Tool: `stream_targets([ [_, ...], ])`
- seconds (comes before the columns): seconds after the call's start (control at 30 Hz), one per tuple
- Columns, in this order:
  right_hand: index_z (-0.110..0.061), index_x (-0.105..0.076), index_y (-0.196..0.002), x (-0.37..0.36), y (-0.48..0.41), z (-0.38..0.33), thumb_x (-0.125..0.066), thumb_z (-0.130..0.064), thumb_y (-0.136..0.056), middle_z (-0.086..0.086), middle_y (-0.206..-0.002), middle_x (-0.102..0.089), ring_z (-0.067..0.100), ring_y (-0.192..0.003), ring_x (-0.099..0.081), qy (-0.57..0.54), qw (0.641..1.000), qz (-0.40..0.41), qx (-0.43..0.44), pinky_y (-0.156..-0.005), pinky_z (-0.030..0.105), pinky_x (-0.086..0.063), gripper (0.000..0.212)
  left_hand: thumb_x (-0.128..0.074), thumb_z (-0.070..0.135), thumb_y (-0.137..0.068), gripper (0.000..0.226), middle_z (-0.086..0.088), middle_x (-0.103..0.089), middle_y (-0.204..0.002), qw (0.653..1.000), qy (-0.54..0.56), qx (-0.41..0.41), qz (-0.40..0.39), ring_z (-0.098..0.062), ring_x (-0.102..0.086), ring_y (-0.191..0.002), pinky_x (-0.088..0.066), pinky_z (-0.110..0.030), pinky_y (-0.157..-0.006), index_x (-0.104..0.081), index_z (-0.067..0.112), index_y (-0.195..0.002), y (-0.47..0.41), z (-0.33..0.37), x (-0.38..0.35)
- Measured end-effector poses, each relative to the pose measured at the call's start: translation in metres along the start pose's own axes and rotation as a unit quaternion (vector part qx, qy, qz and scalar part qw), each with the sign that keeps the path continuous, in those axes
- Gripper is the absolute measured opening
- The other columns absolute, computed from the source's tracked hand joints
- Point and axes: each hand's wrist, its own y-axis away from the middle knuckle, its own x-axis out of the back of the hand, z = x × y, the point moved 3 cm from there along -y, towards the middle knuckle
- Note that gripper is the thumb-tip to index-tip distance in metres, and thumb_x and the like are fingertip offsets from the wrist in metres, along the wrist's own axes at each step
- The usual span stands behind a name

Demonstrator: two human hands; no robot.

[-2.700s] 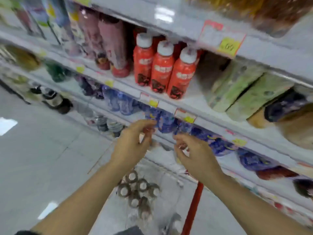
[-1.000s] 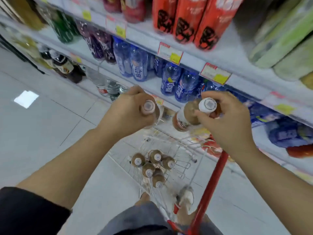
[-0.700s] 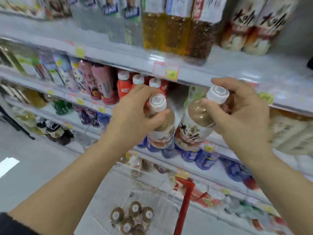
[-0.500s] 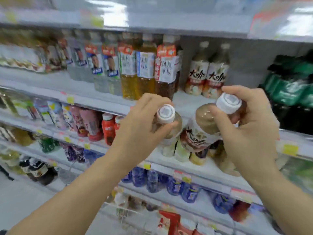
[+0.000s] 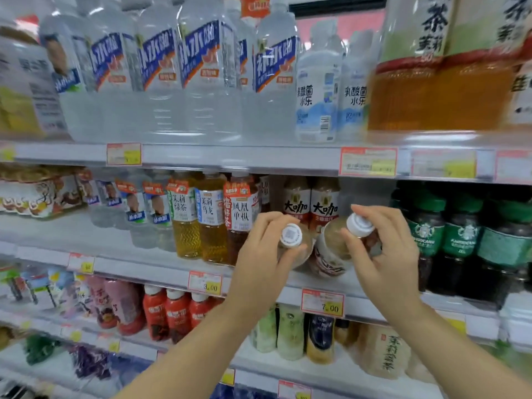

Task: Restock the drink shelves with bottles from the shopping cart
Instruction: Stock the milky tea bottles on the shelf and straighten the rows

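Neck grips for slotting
Your left hand and right hand each clutch a coffee bottle by the cap end, bases free for the shelf beyond.

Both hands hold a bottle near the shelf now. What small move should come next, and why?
Probably set the left bottle and right bottle down on the shelf, in front of the two matching bottles at the back. The left hand and right hand each grip one near its cap.

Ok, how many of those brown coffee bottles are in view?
4: one bottle in the left hand, one bottle in the right hand, two bottles standing on the shelf behind them. Others may be hidden.
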Motion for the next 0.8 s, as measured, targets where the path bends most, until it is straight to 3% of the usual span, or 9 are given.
stream_targets([
  [0.17,-0.019,-0.055,-0.119,-0.015,-0.013,0.022,-0.071,-0.021,-0.081,-0.012,-0.092,-0.056,-0.012,-0.084,-0.051,-0.043,0.982,0.035,-0.179,-0.076,0.004,-0.038,0.041,-0.063,0.018,-0.086,0.03,0.007,-0.048,-0.112,0.996,0.053,0.066,0.008,0.012,-0.043,-0.102,-0.029,0.001,-0.084,-0.049,0.031,-0.11,-0.026,-0.009,-0.011],
  [0.23,-0.021,-0.052,-0.124,-0.023,-0.018,0.032,-0.072,-0.024,-0.079,-0.012,-0.099,-0.059,-0.006,-0.094,-0.054,-0.081,0.953,0.059,-0.286,-0.085,0.013,-0.042,0.049,-0.063,0.02,-0.086,0.032,0.011,-0.05,-0.113,0.99,0.081,0.114,0.027,0.012,-0.044,-0.103,-0.029,0.0,-0.086,-0.049,0.035,-0.112,-0.038,-0.014,-0.017],
  [0.3,-0.022,-0.053,-0.118,-0.032,-0.021,0.04,-0.069,-0.025,-0.081,-0.008,-0.103,-0.06,0.007,-0.103,-0.057,-0.118,0.929,0.072,-0.344,-0.091,0.025,-0.045,0.041,-0.063,0.025,-0.086,0.032,0.013,-0.054,-0.115,0.978,0.121,0.165,0.051,0.006,-0.048,-0.105,-0.035,-0.01,-0.092,-0.052,0.031,-0.115,-0.05,-0.022,-0.025],
  [0.4,-0.023,-0.054,-0.11,-0.049,-0.028,0.049,-0.064,-0.023,-0.086,-0.008,-0.101,-0.062,0.006,-0.099,-0.058,-0.141,0.92,0.043,-0.362,-0.088,0.023,-0.045,0.026,-0.063,0.026,-0.086,0.037,0.009,-0.061,-0.113,0.954,0.191,0.221,0.067,-0.005,-0.055,-0.106,-0.042,-0.024,-0.093,-0.054,0.022,-0.122,-0.068,-0.032,-0.039],
  [0.5,-0.024,-0.056,-0.108,-0.063,-0.034,0.053,-0.061,-0.023,-0.088,-0.015,-0.092,-0.063,-0.008,-0.085,-0.058,-0.133,0.934,-0.015,-0.33,-0.074,0.004,-0.041,0.021,-0.062,0.025,-0.087,0.033,0.008,-0.062,-0.106,0.942,0.217,0.246,0.066,-0.007,-0.056,-0.099,-0.04,-0.02,-0.085,-0.056,0.018,-0.119,-0.085,-0.039,-0.049],
  [0.57,-0.029,-0.055,-0.105,-0.066,-0.033,0.054,-0.059,-0.025,-0.089,-0.018,-0.089,-0.061,-0.006,-0.083,-0.058,-0.124,0.939,-0.028,-0.32,-0.07,0.001,-0.04,0.017,-0.061,0.025,-0.088,0.03,0.011,-0.061,-0.101,0.942,0.22,0.246,0.061,-0.006,-0.055,-0.096,-0.038,-0.013,-0.078,-0.058,0.018,-0.117,-0.091,-0.045,-0.055],
  [0.67,-0.029,-0.054,-0.117,-0.066,-0.028,0.057,-0.058,-0.029,-0.089,-0.015,-0.105,-0.064,-0.001,-0.098,-0.059,-0.127,0.937,-0.038,-0.322,-0.086,0.013,-0.043,0.028,-0.058,0.027,-0.09,0.025,0.013,-0.061,-0.098,0.952,0.197,0.228,0.059,-0.008,-0.057,-0.097,-0.036,-0.007,-0.073,-0.057,0.021,-0.114,-0.091,-0.051,-0.062],
  [0.73,-0.028,-0.047,-0.128,-0.064,-0.02,0.059,-0.06,-0.031,-0.086,-0.012,-0.121,-0.059,0.002,-0.11,-0.054,-0.128,0.929,-0.058,-0.342,-0.096,0.023,-0.041,0.044,-0.056,0.029,-0.091,0.03,0.011,-0.059,-0.11,0.958,0.186,0.213,0.051,-0.006,-0.055,-0.103,-0.037,-0.008,-0.082,-0.052,0.027,-0.121,-0.084,-0.053,-0.065],
  [0.8,-0.032,-0.036,-0.135,-0.062,-0.005,0.061,-0.07,-0.033,-0.078,-0.012,-0.13,-0.05,0.002,-0.118,-0.048,-0.117,0.921,-0.107,-0.355,-0.102,0.026,-0.039,0.066,-0.059,0.031,-0.089,0.053,0.006,-0.045,-0.133,0.958,0.182,0.219,0.023,-0.007,-0.047,-0.118,-0.035,-0.016,-0.096,-0.038,0.028,-0.136,-0.066,-0.058,-0.069],
])
